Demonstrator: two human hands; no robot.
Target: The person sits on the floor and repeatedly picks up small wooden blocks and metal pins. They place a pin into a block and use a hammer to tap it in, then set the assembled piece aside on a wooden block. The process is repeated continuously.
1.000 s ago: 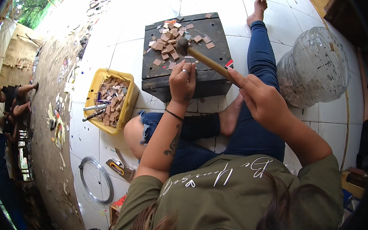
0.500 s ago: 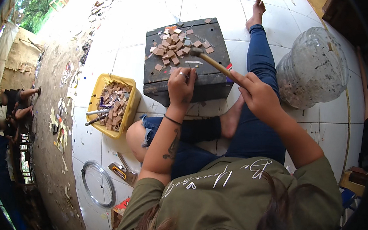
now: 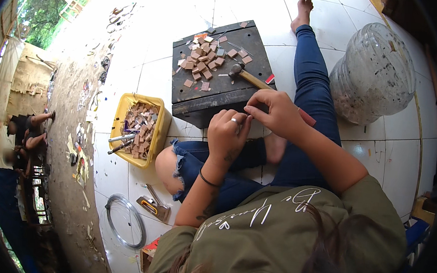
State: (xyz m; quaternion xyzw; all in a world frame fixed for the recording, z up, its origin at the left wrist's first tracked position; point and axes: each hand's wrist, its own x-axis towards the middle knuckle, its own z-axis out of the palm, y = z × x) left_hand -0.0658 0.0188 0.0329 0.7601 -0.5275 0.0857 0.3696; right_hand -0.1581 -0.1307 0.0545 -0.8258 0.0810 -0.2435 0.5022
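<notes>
Brown square pieces (image 3: 203,60), a loose heap of them, sit on the far left part of the dark box (image 3: 222,98), and from my remote seat I've got both hands working just this side of it! Left hand (image 3: 226,134), ring and all, is curled at the box's near edge, thumb and fingertips drawn together. Right hand (image 3: 276,114) sits beside it, thumb and forefinger pinched, its tips right by the left's. Do they grasp anything between them? I can't tell from my end; whatever is there is too small or hidden.

And here's the hammer (image 3: 257,80): head on the box top, just right of the heap, wooden handle slanting down and out of sight behind the right hand. Whether that hand's other fingers have hold of it, I can't say. I also spot something reddish (image 3: 307,117) poking out past the hand.

Over on my left, the yellow tub (image 3: 163,134) stands on white floor tiles (image 3: 403,165), packed with more brown pieces, two pens (image 3: 121,142) across its near-left side. Nearer still, a staple gun (image 3: 153,208) lies beside a wire coil (image 3: 141,231). Far right: one big clear plastic container (image 3: 374,77)!
</notes>
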